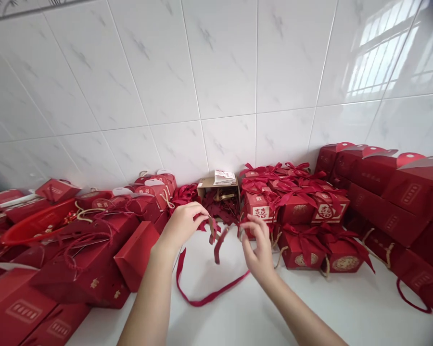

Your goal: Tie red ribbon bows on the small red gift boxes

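My left hand [184, 222] is above the white tabletop, thumb and fingers pinched on a narrow red strip [212, 230] with a tan back side. Just to the right, a second dark red strip [218, 250] hangs or falls at a slant, blurred; I cannot tell what it is attached to. My right hand [258, 250] faces it with curved fingers apart, and nothing clearly shows in its grip. Between my forearms a long red ribbon [205, 302] curves in a loop on the table, its right end passing behind my right hand.
A cardboard box [222, 194] full of dark red strips stands against the tiled wall. Red gift boxes with bows [299, 211] sit right of it, beside stacked red boxes [400, 202]. More red boxes [90, 259] and a red plastic basin [21, 233] crowd the left.
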The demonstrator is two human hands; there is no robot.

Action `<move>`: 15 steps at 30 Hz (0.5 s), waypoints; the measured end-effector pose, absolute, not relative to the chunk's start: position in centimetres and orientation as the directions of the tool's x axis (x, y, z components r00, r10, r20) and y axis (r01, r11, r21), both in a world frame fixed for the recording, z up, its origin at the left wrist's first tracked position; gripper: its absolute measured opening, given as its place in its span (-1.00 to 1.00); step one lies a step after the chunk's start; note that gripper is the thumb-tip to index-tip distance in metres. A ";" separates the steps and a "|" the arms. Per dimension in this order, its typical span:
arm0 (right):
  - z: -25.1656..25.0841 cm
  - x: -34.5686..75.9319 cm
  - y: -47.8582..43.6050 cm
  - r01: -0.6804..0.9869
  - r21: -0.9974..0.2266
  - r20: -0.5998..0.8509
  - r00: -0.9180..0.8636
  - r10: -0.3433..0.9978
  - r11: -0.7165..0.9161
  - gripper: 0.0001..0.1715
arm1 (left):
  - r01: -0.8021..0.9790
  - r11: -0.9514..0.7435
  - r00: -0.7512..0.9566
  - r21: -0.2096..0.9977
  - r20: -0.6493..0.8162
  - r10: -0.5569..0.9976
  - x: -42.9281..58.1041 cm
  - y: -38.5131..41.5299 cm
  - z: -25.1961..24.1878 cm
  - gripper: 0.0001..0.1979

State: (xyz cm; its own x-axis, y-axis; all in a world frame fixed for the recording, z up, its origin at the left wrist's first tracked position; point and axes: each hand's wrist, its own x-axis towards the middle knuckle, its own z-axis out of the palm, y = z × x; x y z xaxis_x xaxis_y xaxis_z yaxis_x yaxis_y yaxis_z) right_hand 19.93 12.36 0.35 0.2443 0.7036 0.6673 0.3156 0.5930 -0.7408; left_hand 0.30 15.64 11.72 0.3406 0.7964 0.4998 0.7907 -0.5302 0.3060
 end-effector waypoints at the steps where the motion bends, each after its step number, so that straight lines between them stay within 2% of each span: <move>1: 1.9 19.9 12.6 0.283 -0.748 0.660 0.212 0.721 0.601 -0.82 | 0.789 -0.529 0.342 0.311 0.493 0.800 0.5 14.8 12.1 -0.84; 4: 5.2 19.9 13.1 0.176 -0.776 0.622 0.055 0.781 0.605 -0.82 | 0.753 -0.553 0.348 0.357 0.496 0.795 1.3 13.3 12.1 -0.84; 8: 6.6 19.6 12.8 0.178 -0.712 0.675 -0.095 0.732 0.679 -0.73 | 0.648 -0.642 0.396 0.410 0.539 0.743 2.4 12.9 11.4 -0.86; 11: 6.8 19.6 12.3 0.128 -0.712 0.677 -0.135 0.723 0.691 -0.80 | 0.569 -0.699 0.406 0.432 0.592 0.696 3.0 12.7 11.0 -0.84; 15: 7.5 20.6 11.5 0.085 -0.712 0.685 -0.138 0.716 0.697 -0.88 | 0.488 -0.785 0.359 0.381 0.732 0.578 3.3 12.0 10.8 -0.75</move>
State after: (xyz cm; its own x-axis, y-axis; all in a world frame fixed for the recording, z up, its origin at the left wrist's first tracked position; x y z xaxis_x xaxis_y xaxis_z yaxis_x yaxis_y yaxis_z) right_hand 20.58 11.52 7.51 -0.1379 0.7155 0.6849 0.0845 0.6974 -0.7116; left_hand 3.33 12.03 10.80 0.3592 0.5783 0.7325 0.4879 -0.7854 0.3808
